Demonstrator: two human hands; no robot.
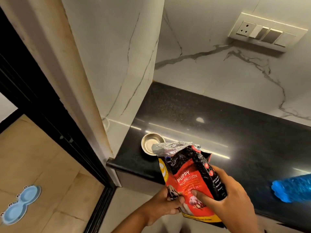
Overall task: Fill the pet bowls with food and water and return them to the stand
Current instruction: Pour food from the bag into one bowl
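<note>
We have both forearms reaching in from the near edge. Our left hand [165, 203] curls closed, low and left; our right hand [230, 197] clamps beside it, thumb stretched leftward.

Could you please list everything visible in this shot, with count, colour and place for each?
steel bowl: one, silver, on the counter near its left end, behind the bag's mouth
puppy food bag: one, red and black, open, held over the counter edge
counter: one, black
bowl stand: one, light blue, on the floor, left
blue object: one, right edge, blurred
switch panel: one, white, on the wall
left hand: gripping the bag's bottom
right hand: gripping the bag's side
</note>
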